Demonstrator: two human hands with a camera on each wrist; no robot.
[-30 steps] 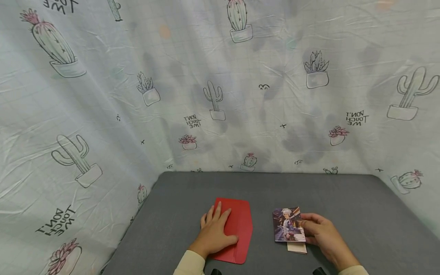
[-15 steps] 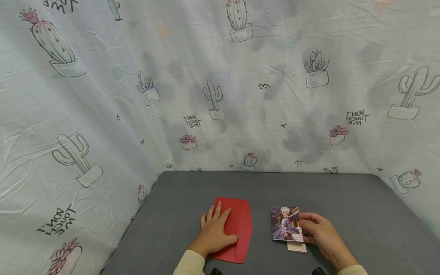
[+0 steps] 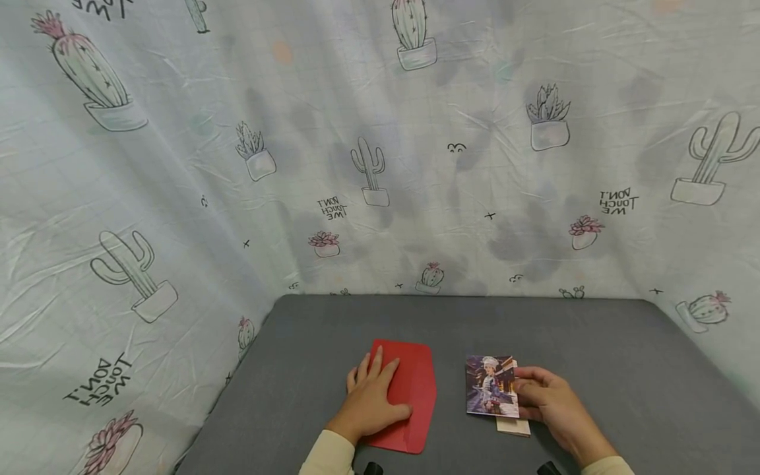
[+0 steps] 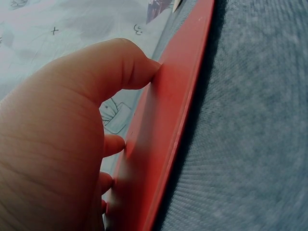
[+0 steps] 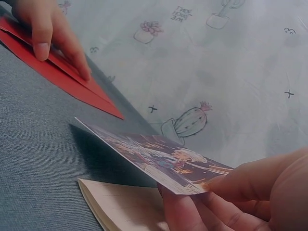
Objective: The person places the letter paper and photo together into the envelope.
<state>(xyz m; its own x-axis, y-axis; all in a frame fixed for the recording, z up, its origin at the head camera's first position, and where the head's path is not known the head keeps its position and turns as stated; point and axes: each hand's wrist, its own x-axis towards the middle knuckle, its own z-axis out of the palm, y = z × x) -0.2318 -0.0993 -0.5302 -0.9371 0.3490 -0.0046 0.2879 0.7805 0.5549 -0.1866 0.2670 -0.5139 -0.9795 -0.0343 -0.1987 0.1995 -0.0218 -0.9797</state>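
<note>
A red envelope (image 3: pixel 415 396) lies on the grey table with its flap side to the right. My left hand (image 3: pixel 371 404) rests on it, fingers spread; in the left wrist view the thumb (image 4: pixel 139 72) and fingertips touch the red paper (image 4: pixel 168 101). My right hand (image 3: pixel 552 402) pinches the right edge of a picture card (image 3: pixel 489 388) printed with a figure in a white hat. In the right wrist view the card (image 5: pixel 159 156) is tilted above the table, thumb on top and fingers beneath. Under it lies a folded cream paper (image 5: pixel 122 199), partly hidden by the card and fingers.
The grey cloth-covered table (image 3: pixel 451 323) extends behind and to both sides of the hands. A white curtain (image 3: pixel 297 99) printed with cacti hangs along its back and sides. Small black objects (image 3: pixel 547 468) show by the wrists at the bottom edge.
The picture card has shifted slightly left in my right hand's pinch, toward the envelope. My left hand and the envelope stay in place, as does the cream paper.
</note>
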